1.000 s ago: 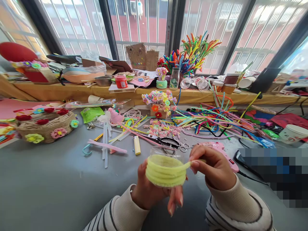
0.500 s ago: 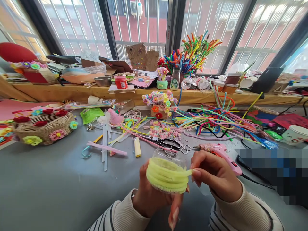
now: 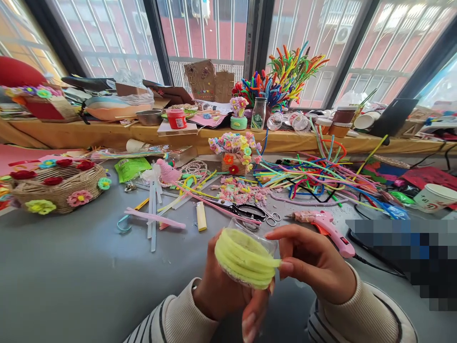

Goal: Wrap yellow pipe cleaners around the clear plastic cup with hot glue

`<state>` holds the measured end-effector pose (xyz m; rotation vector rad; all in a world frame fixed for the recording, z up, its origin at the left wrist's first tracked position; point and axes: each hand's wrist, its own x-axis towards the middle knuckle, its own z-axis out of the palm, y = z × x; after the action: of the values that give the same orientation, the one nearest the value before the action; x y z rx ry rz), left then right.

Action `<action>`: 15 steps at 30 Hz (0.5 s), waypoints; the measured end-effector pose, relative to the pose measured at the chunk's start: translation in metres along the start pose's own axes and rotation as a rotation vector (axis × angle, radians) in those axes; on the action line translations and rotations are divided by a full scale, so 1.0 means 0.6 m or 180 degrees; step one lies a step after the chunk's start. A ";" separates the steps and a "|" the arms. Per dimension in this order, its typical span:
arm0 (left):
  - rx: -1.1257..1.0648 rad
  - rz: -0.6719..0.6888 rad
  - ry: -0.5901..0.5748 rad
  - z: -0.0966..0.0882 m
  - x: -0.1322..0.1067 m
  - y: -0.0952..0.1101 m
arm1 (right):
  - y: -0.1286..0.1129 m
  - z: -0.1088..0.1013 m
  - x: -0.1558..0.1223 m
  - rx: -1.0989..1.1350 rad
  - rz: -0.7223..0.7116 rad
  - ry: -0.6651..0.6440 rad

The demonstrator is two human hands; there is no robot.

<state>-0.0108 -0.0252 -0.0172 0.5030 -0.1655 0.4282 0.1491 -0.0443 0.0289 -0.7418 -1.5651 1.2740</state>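
Observation:
My left hand grips a small clear plastic cup from below and behind. Yellow-green pipe cleaner is wound round the cup in several turns. My right hand pinches the loose end of that pipe cleaner at the cup's right side, thumb and fingers pressed together. Both hands are low in the middle of the view, above the grey table. Both wrists wear cream sleeves with dark stripes.
Behind the hands lie black scissors, a pink glue gun, a yellow lighter and a heap of coloured pipe cleaners. A woven basket with felt flowers stands at left. A white paper cup sits at far right.
The cup has tilted, its mouth turning toward the right and away. My right hand has dropped lower and drawn the pipe cleaner end down along the cup's side.

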 end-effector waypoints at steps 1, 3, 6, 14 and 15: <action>-0.0003 -0.0049 -0.0077 0.000 0.000 0.001 | 0.000 0.000 0.000 -0.0013 -0.0010 -0.0003; -0.0005 -0.0097 -0.0145 0.001 0.001 0.001 | -0.001 0.001 0.000 -0.0046 -0.0017 0.0007; -0.0026 -0.0121 -0.0162 0.001 0.001 0.001 | -0.001 0.003 -0.001 -0.0106 0.0008 0.0038; -0.0120 -0.0242 0.0123 0.003 -0.002 0.002 | 0.001 0.001 0.002 -0.0282 0.0159 0.0216; -0.0088 -0.0257 0.0204 0.002 -0.003 0.003 | 0.002 0.000 0.001 -0.0319 0.0159 0.0250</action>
<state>-0.0131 -0.0253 -0.0158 0.4666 -0.0889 0.3623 0.1486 -0.0434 0.0281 -0.8893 -1.5639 1.1947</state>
